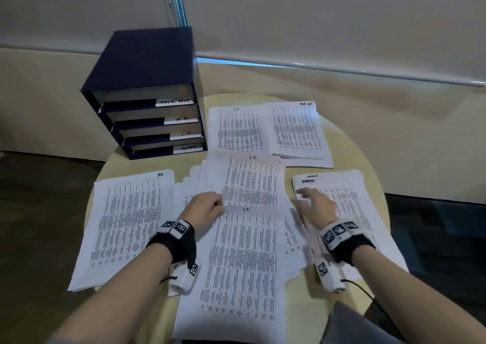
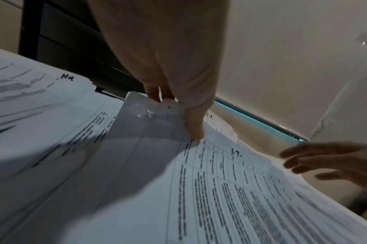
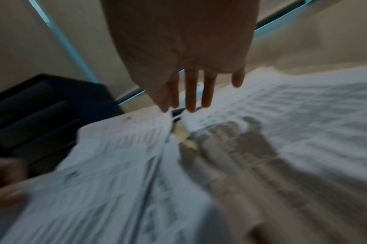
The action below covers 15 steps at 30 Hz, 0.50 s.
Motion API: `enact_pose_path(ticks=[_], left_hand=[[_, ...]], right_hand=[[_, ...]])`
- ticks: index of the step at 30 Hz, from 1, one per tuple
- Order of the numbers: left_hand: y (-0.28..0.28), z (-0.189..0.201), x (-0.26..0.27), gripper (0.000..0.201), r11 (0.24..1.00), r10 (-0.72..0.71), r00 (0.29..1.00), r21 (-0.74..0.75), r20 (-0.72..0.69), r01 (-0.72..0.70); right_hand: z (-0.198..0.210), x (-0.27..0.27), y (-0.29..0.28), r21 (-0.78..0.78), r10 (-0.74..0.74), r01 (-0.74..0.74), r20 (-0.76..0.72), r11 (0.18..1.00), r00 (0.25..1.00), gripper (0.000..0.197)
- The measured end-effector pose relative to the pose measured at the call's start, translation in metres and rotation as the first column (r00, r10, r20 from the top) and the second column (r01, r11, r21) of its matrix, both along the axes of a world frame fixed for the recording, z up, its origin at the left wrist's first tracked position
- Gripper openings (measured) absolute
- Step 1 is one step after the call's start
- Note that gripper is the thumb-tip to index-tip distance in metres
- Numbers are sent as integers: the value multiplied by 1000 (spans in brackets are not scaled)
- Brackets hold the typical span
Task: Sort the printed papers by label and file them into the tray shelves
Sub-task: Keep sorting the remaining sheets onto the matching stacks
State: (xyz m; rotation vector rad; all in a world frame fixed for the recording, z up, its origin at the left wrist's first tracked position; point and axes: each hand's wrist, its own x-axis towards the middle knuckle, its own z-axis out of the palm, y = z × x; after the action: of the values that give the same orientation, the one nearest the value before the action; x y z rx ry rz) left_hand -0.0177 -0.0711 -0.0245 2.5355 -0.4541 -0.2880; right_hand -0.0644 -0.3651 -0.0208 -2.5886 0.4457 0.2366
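Head view: piles (image 1: 123, 225) part-sorted across surface (image 1: 339, 138), tray shelves (image 1: 147, 112) unfilled; left hand (image 1: 203, 206) pinching I.T. sheet (image 1: 242, 264), right hand (image 1: 317, 205) fingers spread.

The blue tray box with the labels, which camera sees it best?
The head view: the whole blue tray box shows, with its four shelves and white labels. The left wrist view catches only a dark corner of it behind the left hand. The right wrist view shows it dark and blurred at the left edge.
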Motion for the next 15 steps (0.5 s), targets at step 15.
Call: enact_pose_path(ticks=[15], left_hand=[[32,9,17,33,983,45,966,184,-255,3]], right_hand=[[16,-5,53,256,123,-142,89,956,988,9]])
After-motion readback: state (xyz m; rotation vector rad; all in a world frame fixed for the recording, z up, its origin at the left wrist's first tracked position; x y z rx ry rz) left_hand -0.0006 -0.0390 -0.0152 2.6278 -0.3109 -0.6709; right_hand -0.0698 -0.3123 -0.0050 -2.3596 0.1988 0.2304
